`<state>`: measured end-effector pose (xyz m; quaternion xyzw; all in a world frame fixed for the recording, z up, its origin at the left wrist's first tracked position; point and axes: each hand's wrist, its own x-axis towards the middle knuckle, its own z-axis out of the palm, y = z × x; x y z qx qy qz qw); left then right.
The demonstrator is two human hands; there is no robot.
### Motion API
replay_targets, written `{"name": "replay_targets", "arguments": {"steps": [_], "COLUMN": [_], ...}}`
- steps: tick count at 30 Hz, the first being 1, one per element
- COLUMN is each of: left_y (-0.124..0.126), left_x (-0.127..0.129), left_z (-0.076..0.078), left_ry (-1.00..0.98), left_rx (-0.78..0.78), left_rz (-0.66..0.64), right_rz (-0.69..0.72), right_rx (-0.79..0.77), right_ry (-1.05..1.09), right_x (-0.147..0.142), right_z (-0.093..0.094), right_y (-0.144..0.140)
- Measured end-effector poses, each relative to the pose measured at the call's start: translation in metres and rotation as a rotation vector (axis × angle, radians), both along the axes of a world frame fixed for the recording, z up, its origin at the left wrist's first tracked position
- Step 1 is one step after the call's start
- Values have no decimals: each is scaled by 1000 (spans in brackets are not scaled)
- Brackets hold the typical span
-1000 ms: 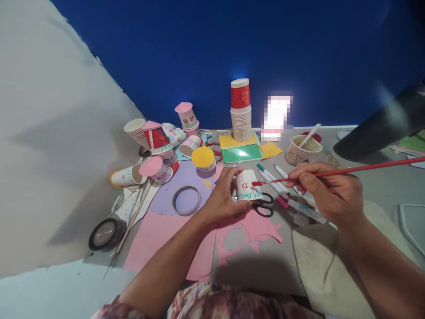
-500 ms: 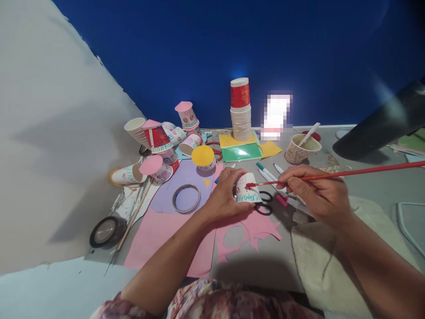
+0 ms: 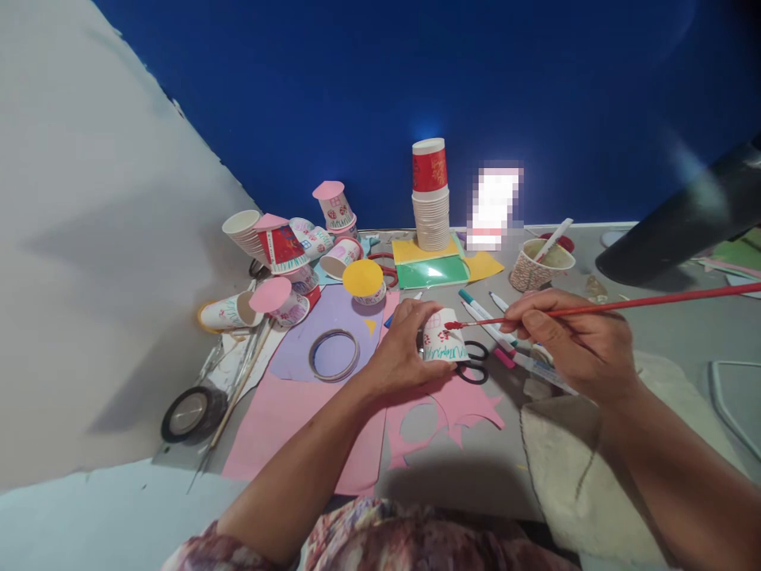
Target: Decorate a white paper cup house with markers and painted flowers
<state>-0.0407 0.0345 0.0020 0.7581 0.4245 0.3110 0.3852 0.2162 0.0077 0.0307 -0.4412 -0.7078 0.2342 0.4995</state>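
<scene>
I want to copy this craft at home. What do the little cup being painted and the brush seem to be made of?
The cup in the left hand looks like thin matte paper, like the stacked cups. The brush in the right hand has a glossy red handle, wood or plastic; the tip carries red paint.

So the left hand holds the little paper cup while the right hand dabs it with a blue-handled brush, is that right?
Not quite: the head view shows the brush has a red handle, with red paint on its tip. The rest stands: the left hand holds the cup and the right hand works the brush at it.
</scene>
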Motion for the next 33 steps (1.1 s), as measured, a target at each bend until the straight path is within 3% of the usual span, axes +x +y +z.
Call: {"name": "replay_targets", "arguments": {"steps": [12, 22, 33], "left_y": [-1, -1, 0], "left_x": [1, 0, 1], "left_z": [0, 1, -1], "left_ry": [-2, -37, -102], "left_rx": [5, -26, -81], "left_rz": [8, 26, 50], "right_rz": [82, -94, -14], "right_rx": [-14, -4, 30], "right_ry": [-52, 74, 28], "right_x": [-6, 0, 2], "right_z": [2, 3, 8], "right_y": [2, 0, 4]}}
